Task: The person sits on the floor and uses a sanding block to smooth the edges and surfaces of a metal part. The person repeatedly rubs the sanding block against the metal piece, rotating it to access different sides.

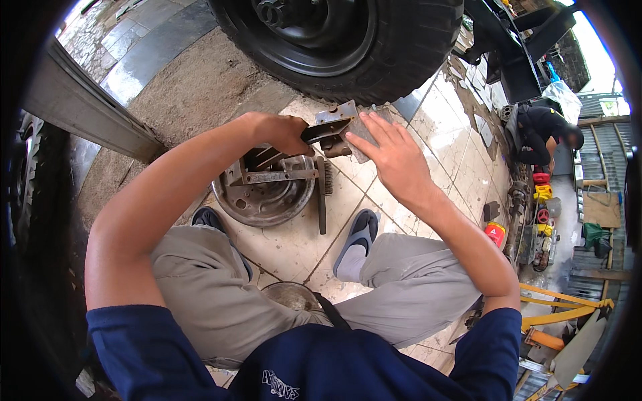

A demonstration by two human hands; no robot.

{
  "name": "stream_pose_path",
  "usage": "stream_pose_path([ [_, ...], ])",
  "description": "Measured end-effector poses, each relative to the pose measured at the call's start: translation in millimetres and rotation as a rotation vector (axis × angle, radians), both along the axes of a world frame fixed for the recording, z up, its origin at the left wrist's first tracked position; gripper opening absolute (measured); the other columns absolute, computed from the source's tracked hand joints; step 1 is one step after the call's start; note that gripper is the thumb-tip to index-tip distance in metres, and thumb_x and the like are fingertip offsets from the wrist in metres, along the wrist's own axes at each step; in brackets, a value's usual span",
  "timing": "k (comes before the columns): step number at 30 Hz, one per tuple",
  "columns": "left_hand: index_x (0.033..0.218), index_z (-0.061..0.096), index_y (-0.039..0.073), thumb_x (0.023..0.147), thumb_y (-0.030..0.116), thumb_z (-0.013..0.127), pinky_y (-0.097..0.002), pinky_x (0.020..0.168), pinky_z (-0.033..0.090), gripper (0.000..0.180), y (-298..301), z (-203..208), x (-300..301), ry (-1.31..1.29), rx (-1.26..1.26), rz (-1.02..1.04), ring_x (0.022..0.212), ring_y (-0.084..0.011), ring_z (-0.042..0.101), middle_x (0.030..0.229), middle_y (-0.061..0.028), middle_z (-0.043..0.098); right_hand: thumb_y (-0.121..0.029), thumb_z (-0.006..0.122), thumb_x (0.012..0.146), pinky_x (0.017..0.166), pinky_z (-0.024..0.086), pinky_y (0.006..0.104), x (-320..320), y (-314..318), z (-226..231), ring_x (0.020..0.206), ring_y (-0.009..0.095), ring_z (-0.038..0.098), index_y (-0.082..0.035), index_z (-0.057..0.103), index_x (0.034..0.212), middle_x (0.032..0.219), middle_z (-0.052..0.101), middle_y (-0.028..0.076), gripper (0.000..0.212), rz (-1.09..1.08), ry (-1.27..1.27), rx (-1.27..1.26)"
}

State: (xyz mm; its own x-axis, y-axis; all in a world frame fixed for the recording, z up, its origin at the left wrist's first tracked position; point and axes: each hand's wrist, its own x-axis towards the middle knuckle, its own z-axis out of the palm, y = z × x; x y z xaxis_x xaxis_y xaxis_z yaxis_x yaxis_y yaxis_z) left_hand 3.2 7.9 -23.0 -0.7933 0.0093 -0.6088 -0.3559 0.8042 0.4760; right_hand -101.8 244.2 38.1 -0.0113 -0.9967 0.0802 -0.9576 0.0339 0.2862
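While a dark tyre (30,174) is seen at the left edge, a pale post (87,93) is set to its right, its foot planted beside a patch of sand (194,80) on the tiled floor (287,254). Near the middle, the left grip (286,134) is closed on a metal bracket (326,130), which is held raised over the far side of a round rusty plate (271,208). On that plate a slotted metal frame (277,176) is rested, and at its right edge a wire brush (323,194) is placed, its handle pointed toward the near side. Beyond the work, the far middle is filled by a large black wheel (401,53). At the right end of the bracket, a flat grey pad (358,127) is covered by the right grip (401,157), whose fingers (386,125) are laid out nearly straight; whether the pad is pinched or only pressed cannot be told. Farther right, a red and yellow can (495,232) is stood near a row of tools (543,200), and beyond these a co-worker (542,127) in dark clothes is bent low. At the near right, a yellow frame (562,312) is placed by corrugated sheeting (583,289).
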Motion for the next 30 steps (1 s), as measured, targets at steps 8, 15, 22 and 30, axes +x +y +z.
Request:
stream_pose_path([
  [8,0.139,0.057,0.002,0.092,0.059,0.062,-0.0439,0.107,0.047,0.074,2,0,1,-0.002,-0.004,0.012,0.128,-0.0333,0.060,0.137,-0.0202,0.063,-0.012,0.058,0.090,0.110,0.044,0.0443,-10,4,-6,0.138,0.030,0.051,-0.012,0.063,0.137,0.145,0.058,0.010,0.047,0.007,-0.047,-0.043],
  [15,0.139,0.056,0.000,0.093,0.058,0.061,-0.0438,0.108,0.046,0.074,1,4,3,0.009,0.025,0.004,0.130,-0.0340,0.059,0.139,-0.0213,0.061,-0.011,0.058,0.090,0.111,0.042,0.0455,5,6,-2,0.138,0.027,0.050,-0.010,0.073,0.119,0.144,0.060,0.009,0.033,0.064,-0.094,-0.012],
  [22,0.136,0.059,0.002,0.092,0.059,0.064,-0.0437,0.103,0.049,0.072,2,5,3,0.025,0.007,0.017,0.121,-0.0340,0.064,0.129,-0.0208,0.067,-0.010,0.059,0.088,0.114,0.041,0.0455,0,7,-6,0.139,0.025,0.051,-0.010,0.074,0.119,0.140,0.063,0.006,0.034,0.101,-0.110,-0.012],
  [30,0.132,0.062,0.002,0.090,0.059,0.067,-0.0427,0.095,0.053,0.071,-1,-1,3,0.054,0.049,0.022,0.112,-0.0317,0.069,0.120,-0.0206,0.071,-0.008,0.058,0.090,0.115,0.041,0.0446,-14,6,3,0.138,0.022,0.052,-0.014,0.076,0.116,0.140,0.064,0.003,0.032,0.112,-0.176,-0.008],
])
